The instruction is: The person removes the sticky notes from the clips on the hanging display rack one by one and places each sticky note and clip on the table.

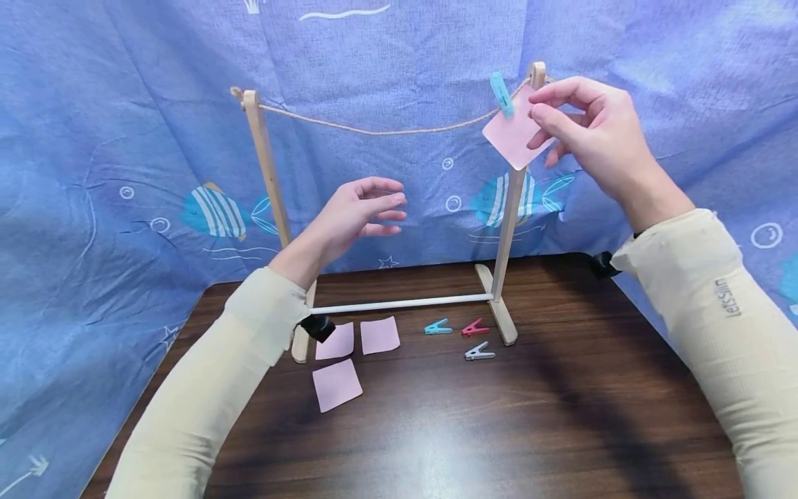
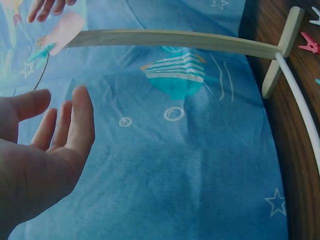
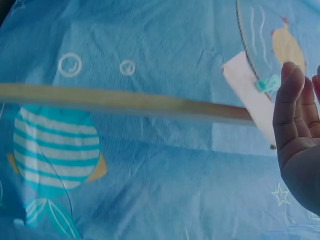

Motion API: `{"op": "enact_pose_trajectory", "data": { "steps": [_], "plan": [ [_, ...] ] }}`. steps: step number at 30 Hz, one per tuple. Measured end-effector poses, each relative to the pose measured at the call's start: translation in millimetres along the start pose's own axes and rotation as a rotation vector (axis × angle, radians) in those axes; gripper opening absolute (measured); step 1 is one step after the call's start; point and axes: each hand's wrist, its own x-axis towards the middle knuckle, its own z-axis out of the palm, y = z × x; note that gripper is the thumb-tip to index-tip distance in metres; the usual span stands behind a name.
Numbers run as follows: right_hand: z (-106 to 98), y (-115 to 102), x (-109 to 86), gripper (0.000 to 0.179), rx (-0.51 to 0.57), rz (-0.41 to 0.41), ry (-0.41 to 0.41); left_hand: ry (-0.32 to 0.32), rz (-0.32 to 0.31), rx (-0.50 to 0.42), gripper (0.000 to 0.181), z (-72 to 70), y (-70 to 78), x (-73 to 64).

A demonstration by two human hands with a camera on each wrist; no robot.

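A pink square of paper hangs by a corner from the string, held by a light blue clothespin near the right post. My right hand is beside this paper, its fingers loosely bent and overlapping the paper's right side in the head view. Thumb and forefinger stand apart, with nothing pinched between them. Below the string, left of the hanging paper, my left hand floats in the air with relaxed fingers, holding nothing. The left wrist view also shows its thumb and fingers spread apart.
Three pink paper squares lie on the dark wooden table. Blue, red and grey clothespins lie by the right foot of the wooden stand. A white bar joins the stand's feet; a blue fish-print curtain hangs behind.
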Motion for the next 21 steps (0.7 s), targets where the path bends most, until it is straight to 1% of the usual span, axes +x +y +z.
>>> {"op": "enact_pose_trajectory", "data": {
  "steps": [2,5,7,8,10,12,15,17,18,21],
  "plan": [
    [-2,-1,4.2,0.031,-0.014,0.009,-0.005,-0.071,-0.040,0.047,0.030,2.9,4.3,3.5],
    [-4,-3,11.8,0.027,-0.040,0.020,-0.023,-0.190,-0.103,0.145,0.029,6.3,11.3,8.7],
    [-5,-6,17.1,0.027,-0.074,0.026,-0.031,-0.243,-0.127,0.196,0.028,8.4,15.6,12.5],
    [-6,-7,19.5,0.026,-0.094,0.024,-0.035,-0.257,-0.132,0.207,0.028,9.8,17.4,14.5],
    [-7,-10,23.4,0.027,-0.144,0.022,-0.025,-0.264,-0.128,0.202,0.028,13.1,20.0,18.8],
    [-8,-12,25.5,0.026,-0.202,0.038,0.018,-0.256,-0.114,0.181,0.028,16.7,21.8,22.3],
    [-10,-13,26.0,0.024,-0.239,0.094,0.098,-0.236,-0.087,0.148,0.030,21.9,22.3,26.6],
    [-11,-12,25.4,0.021,-0.250,0.136,0.132,-0.215,-0.068,0.130,0.032,24.7,21.9,28.8],
    [-11,-12,25.2,0.020,-0.242,0.151,0.136,-0.201,-0.060,0.121,0.033,26.0,21.5,30.0],
    [-11,-10,25.3,0.022,-0.213,0.176,0.118,-0.149,-0.044,0.081,0.038,29.9,20.7,34.8]
  ]
}}
